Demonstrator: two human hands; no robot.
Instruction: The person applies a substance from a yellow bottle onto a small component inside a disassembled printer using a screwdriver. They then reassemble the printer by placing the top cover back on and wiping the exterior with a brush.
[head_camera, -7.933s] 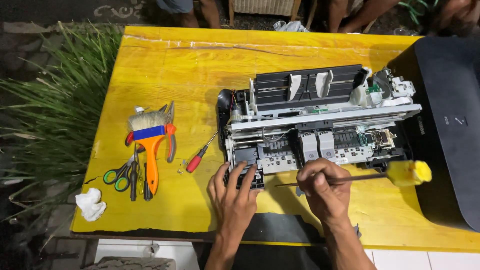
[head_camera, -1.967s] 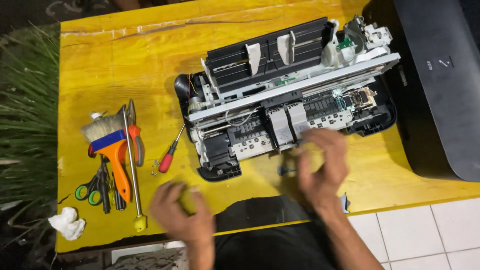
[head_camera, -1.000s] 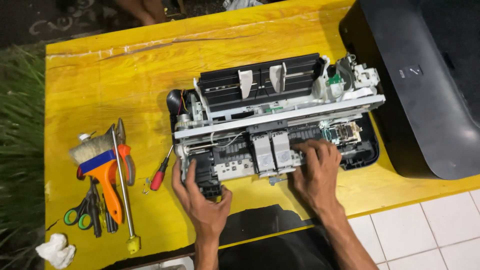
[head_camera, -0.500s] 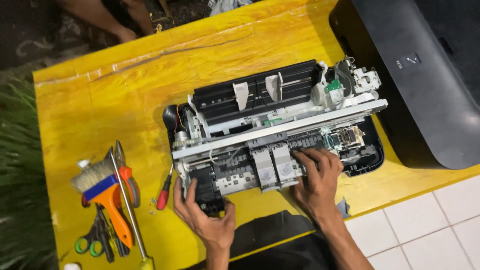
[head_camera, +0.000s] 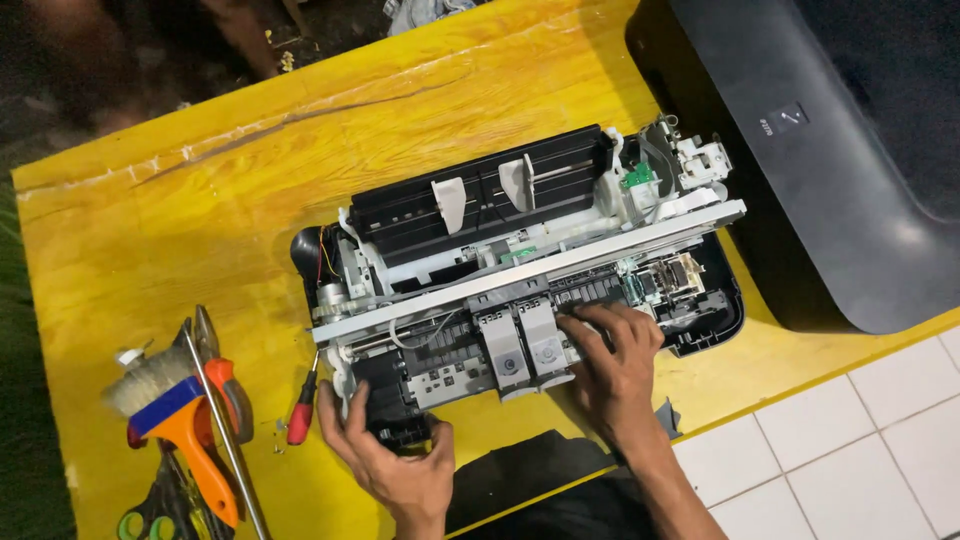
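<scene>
An opened printer (head_camera: 520, 260) with its cover off lies on a yellow wooden table (head_camera: 200, 200), showing grey and white inner parts and a black paper tray at the back. My left hand (head_camera: 385, 455) grips the printer's front left corner, on a black block. Resting on the front middle of the mechanism is my right hand (head_camera: 615, 365), its fingers on the grey parts beside two square grey pieces.
A red-handled screwdriver (head_camera: 302, 410) lies just left of the printer. Further left are a paint brush with an orange handle (head_camera: 175, 415), pliers, scissors and a thin rod. The black printer cover (head_camera: 830, 150) stands at the right. White tiles lie below the table's edge.
Earlier my right hand held a long tool with a yellow end; that tool is gone from it. Both hands have come onto the printer's front, and the view has shifted.
</scene>
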